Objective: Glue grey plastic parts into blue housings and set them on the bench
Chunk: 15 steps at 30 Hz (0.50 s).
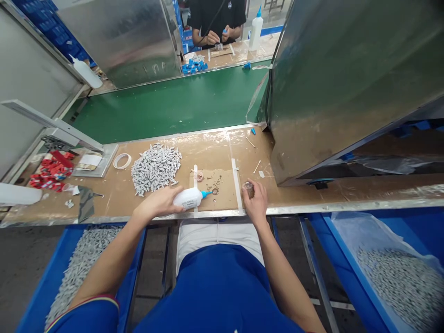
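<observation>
My left hand [160,202] is clamped on a white squeeze bottle with blue nozzle [190,198], lying at 6 o'clock on the brown tabletop [298,192], tip by a small metal ring [215,191]. Right hand [255,202] is closed on a small brownish cylinder [248,187]. Grey parts pile [156,167] at 10 o'clock.

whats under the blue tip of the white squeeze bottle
Under the white squeeze bottle's blue tip, a small ring-shaped part lies on a brown cardboard sheet. The left hand covers the bottle's rear.
</observation>
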Motion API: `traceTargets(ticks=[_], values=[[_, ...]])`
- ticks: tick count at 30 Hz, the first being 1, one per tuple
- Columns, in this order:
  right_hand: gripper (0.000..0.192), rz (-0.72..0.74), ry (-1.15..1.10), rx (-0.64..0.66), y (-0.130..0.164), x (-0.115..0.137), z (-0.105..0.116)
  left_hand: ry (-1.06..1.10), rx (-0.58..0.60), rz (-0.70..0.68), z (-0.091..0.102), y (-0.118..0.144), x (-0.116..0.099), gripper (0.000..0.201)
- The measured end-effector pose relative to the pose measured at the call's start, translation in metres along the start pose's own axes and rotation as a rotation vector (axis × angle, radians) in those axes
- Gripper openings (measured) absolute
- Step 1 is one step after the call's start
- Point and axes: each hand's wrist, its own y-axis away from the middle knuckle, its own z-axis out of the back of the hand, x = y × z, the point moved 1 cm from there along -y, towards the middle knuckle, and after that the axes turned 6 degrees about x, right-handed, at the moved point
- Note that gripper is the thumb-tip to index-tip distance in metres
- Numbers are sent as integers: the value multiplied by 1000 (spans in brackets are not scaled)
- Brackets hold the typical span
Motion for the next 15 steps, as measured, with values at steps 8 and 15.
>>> traceTargets(ticks=[8,15], values=[[34,20,11,-5,0,-3,-1,2,-7,7,2,0,1,55],[33,32,13,-7,0,-2,-2,51,-30,11,2,-1,3,57]])
